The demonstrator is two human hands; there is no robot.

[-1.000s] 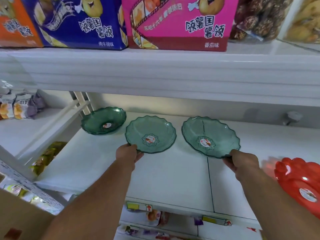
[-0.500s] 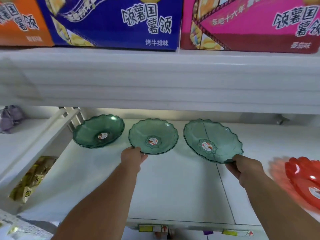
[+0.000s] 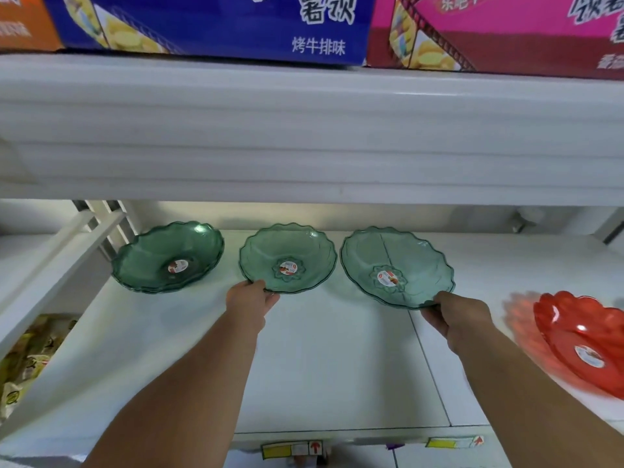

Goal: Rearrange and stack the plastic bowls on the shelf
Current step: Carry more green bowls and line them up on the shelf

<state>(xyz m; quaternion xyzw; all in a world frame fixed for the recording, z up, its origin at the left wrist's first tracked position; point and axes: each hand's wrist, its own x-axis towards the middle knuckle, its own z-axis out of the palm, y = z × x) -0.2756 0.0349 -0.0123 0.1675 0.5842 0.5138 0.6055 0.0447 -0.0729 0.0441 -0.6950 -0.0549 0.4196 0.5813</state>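
Three green see-through plastic bowls with scalloped rims stand in a row on the white shelf (image 3: 320,366). The left green bowl (image 3: 162,255) looks like a stack of several and nobody touches it. My left hand (image 3: 250,300) pinches the near rim of the middle green bowl (image 3: 297,248). My right hand (image 3: 456,315) grips the near right rim of the right green bowl (image 3: 405,251), which is tilted up slightly. A red plastic bowl (image 3: 587,339) of the same shape sits at the far right, partly cut off.
The upper shelf's thick white front edge (image 3: 304,130) hangs low over the bowls, with blue (image 3: 216,25) and pink snack boxes (image 3: 506,32) on it. A slanted white divider (image 3: 60,265) bounds the shelf on the left, with snack packets (image 3: 27,352) below it.
The view has drifted left and closer to the shelf. Both hands keep their hold on the same bowl rims, and the bowls sit a little farther back toward the shelf's rear.
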